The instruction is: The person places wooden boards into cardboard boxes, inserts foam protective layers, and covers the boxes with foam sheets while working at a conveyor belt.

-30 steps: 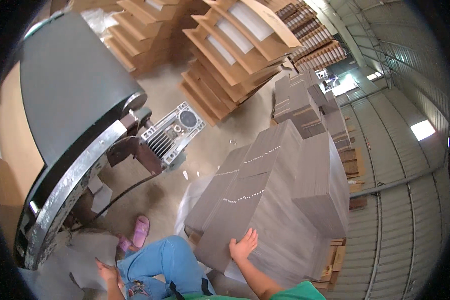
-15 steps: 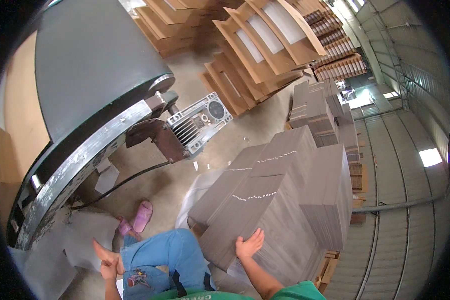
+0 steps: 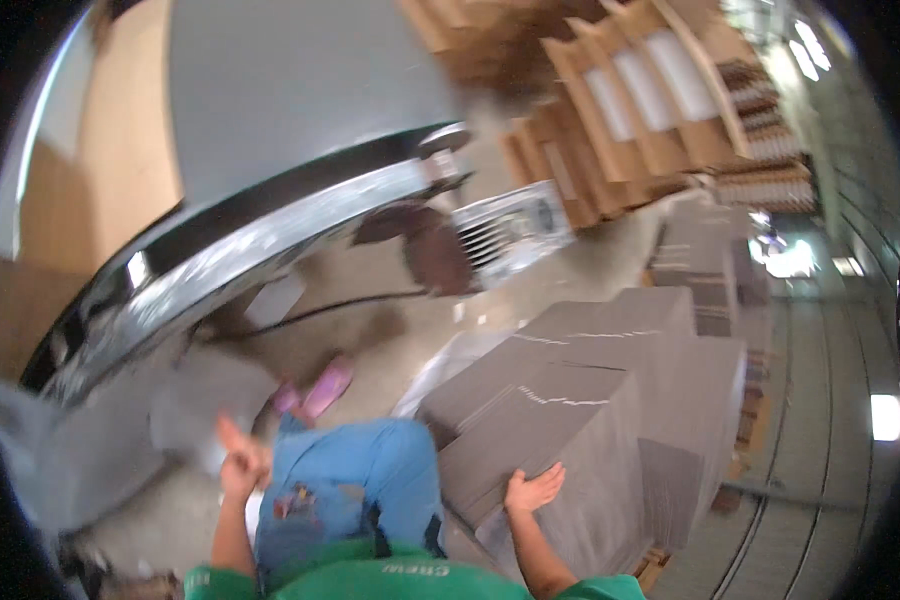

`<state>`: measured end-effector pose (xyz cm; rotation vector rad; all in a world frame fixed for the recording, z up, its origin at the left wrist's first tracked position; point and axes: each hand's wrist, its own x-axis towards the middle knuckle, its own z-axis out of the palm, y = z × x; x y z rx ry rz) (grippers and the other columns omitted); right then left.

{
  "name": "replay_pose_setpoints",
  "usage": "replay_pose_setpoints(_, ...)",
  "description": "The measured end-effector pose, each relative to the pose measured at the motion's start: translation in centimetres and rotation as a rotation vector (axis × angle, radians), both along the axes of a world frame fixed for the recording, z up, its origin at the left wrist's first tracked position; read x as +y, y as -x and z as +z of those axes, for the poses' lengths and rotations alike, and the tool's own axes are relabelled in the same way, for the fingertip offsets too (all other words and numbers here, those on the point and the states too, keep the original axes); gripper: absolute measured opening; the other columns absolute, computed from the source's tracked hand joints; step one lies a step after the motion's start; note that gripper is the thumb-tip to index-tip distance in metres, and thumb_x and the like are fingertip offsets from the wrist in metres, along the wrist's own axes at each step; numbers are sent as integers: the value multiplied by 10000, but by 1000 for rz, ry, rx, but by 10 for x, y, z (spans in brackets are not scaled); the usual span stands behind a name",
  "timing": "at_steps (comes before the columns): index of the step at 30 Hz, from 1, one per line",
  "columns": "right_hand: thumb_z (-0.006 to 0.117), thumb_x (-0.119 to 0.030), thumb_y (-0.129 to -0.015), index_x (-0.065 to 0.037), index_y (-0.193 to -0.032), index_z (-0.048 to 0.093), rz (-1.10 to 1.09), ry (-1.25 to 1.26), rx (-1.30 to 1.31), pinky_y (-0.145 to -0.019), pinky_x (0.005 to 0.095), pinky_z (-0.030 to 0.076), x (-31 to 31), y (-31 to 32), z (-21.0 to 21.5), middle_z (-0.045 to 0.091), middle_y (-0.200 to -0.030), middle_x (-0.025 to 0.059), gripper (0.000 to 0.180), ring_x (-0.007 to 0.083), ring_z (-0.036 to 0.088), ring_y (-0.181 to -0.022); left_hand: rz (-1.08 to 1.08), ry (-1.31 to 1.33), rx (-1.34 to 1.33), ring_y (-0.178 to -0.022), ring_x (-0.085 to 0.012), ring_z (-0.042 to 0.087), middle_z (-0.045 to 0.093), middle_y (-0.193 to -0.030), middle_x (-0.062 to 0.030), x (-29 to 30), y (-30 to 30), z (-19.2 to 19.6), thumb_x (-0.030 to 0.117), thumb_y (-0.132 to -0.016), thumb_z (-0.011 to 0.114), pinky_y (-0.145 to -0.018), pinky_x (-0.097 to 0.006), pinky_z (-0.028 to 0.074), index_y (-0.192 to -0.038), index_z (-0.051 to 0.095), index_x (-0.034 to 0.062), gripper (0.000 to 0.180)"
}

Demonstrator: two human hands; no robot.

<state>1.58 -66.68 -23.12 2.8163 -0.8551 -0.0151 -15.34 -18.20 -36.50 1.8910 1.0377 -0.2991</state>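
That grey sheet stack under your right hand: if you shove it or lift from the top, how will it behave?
The grey sheet stack looks tall and dense, so probably heavy as a whole and hard to shove. Its many thin layers suggest the top sheets would slide off or flex if lifted alone. The right hand rests flat on its near edge, gripping nothing; the left hand is raised clear.

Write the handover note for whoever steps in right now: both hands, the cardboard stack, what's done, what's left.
Right hand: flat on the near top edge of the grey cardboard stack, fingers spread, gripping nothing.
Left hand: raised and bare, blurred, just in front of a grey sheet below the machine's metal rim; contact cannot be told.
Stack: at the person's right, beside the knee in blue trousers.
Done: no sheet lifted off the stack.
Left: the stack sits whole.
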Motion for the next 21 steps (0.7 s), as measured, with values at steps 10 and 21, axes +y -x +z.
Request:
replay_pose_setpoints(10, 635, -282, -682, 18, -1303, 289, 120, 139, -60, -981, 481, 294, -32, -3, 3, 353, -1298, 240, 771, 378, 354, -1187, 76, 26, 450, -637, -285, 617, 622, -697, -159, -28, 0, -25, 608, -680, 599, -583, -387, 480, -658, 602, 8, 600)
replay_pose_setpoints(21, 630, -369, -711, -5, -1306, 314, 44, 189, 0, -967, 440, 322, -22, -1, 3, 367, -1321, 177, 766, 338, 371, -1195, 1098, 875, 103, -772, -230, 600, 602, -863, -144, -9, -10, -45, 183, -719, 666, -678, -340, 514, -937, 568, -55, 338)
